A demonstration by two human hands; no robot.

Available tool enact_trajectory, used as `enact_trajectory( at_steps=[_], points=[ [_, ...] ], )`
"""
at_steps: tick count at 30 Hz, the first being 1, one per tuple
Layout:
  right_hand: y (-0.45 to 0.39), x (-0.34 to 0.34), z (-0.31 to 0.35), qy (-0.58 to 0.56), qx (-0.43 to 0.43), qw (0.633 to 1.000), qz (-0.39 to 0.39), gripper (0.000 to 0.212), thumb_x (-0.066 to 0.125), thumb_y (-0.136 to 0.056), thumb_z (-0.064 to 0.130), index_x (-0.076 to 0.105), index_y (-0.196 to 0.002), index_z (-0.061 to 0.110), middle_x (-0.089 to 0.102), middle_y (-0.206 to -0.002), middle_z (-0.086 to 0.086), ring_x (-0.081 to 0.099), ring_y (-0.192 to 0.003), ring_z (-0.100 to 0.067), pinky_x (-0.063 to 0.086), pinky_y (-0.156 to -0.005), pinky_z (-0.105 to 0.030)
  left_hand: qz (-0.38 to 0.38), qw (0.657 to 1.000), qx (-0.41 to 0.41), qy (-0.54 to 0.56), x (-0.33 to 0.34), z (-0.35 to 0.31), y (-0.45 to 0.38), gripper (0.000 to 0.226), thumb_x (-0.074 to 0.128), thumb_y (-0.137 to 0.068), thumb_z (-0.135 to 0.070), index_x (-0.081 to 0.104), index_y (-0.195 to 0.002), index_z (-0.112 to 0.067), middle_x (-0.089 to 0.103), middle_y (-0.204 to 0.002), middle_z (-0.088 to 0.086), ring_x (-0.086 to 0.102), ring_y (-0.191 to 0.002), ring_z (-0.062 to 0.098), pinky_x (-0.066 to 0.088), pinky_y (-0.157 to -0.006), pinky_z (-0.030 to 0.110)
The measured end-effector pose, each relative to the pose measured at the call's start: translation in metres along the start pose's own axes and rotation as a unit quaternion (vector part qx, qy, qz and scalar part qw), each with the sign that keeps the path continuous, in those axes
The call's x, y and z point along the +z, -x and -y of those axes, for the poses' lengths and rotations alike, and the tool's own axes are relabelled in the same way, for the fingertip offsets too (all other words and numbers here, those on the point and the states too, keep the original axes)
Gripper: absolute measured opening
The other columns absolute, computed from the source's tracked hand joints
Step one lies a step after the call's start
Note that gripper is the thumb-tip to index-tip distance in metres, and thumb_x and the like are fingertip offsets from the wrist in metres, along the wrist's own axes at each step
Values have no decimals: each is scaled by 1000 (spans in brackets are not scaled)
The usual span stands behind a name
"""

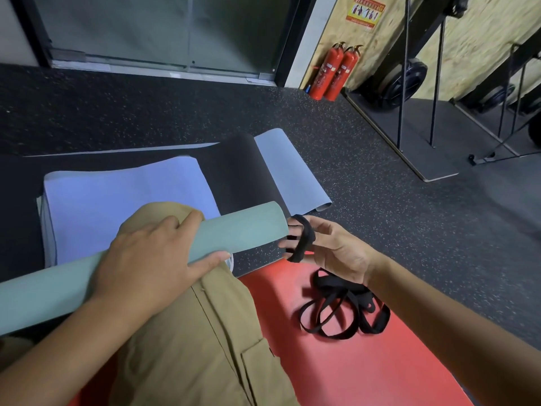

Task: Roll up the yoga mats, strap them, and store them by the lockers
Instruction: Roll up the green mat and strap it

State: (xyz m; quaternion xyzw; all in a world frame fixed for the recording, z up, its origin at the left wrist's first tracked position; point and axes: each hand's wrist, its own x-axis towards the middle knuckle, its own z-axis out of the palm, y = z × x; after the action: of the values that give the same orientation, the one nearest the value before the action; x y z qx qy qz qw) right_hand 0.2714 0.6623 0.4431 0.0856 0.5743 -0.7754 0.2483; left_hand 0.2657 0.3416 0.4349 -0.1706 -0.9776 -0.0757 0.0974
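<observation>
Covering most of the view, the dark speckled rubber floor (366, 177) runs back to a glass sliding door (164, 33) in a black frame. To the right of the door, two red fire extinguishers (333, 73) stand side by side against a chipboard wall (483, 33) that bears a red and yellow poster (365, 11). Farther right along that wall, black metal racks (421, 92) stand on dark base plates with black weight plates (401, 85) leaning behind them.

A red mat (336, 370) lies flat on the floor at the near edge, under the person's tan trouser leg (187, 332). Beyond the knee a lavender mat (123, 206) lies on a black mat (240, 168), whose far end is curled to show a pale grey underside.

The left hand (152, 259) grips a rolled sage-green yoga mat (243, 230), fingers and thumb wrapped around it; the roll lies across the knee, its open end pointing right. Just beside that end, the right hand (333, 250) holds a loop of black strap (301, 238) stretched around its spread, part-curled fingers. More black straps (342, 315) lie in a loose tangle on the red mat under the right wrist.
</observation>
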Motion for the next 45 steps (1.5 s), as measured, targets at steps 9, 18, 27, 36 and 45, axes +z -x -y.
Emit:
enact_trajectory(
  at_steps=[9, 18, 27, 36, 45],
  points=[
    [-8, 30, 17, 53, -19, 998, 42, 77, 91, -74, 22, 52, -139, 12, 48, -125, -9, 48, -110, -36, 52, -99, -60, -15, 999, 43, -25, 5, -6, -4, 75, 26, -84, -84, 64, -106, -24, 51, -63, -2, 55, -51, 24, 39, -46, 31],
    [-32, 72, 6, 128, -18, 992, 9, 53, 72, -81, -5, 51, -125, 15, 65, -99, -5, 66, -92, -24, 58, -85, -47, -25, 998, 38, -40, 4, -6, -4, 78, 20, -84, -86, 64, -110, -26, 53, -64, -3, 57, -54, 23, 40, -48, 32],
    [-37, 63, 42, 526, -47, 848, 48, 39, 83, -81, 27, 65, -116, 27, 69, -111, 7, 65, -102, -21, 52, -96, -46, -20, 998, 53, -37, 2, -2, -1, 78, 20, -82, -90, 62, -105, -27, 54, -66, -6, 57, -55, 21, 35, -47, 32],
    [-39, 108, 44, 780, -61, 618, 77, 78, 77, -76, 59, 36, -140, 44, 59, -126, 11, 56, -118, -17, 52, -93, -45, 24, 999, 41, -24, -8, -7, -5, 92, 12, -71, -97, 56, -105, -24, 60, -72, -7, 63, -61, 21, 39, -49, 33],
    [-31, 115, 60, 787, -92, 607, 57, 56, 78, -74, 62, 51, -119, 44, 55, -107, 20, 55, -100, -10, 51, -83, -38, 91, 993, 1, 76, -28, 3, 2, 99, 36, -61, -101, 35, -134, -34, 53, -132, -14, 49, -126, 14, 43, -90, 36]
  ],
)
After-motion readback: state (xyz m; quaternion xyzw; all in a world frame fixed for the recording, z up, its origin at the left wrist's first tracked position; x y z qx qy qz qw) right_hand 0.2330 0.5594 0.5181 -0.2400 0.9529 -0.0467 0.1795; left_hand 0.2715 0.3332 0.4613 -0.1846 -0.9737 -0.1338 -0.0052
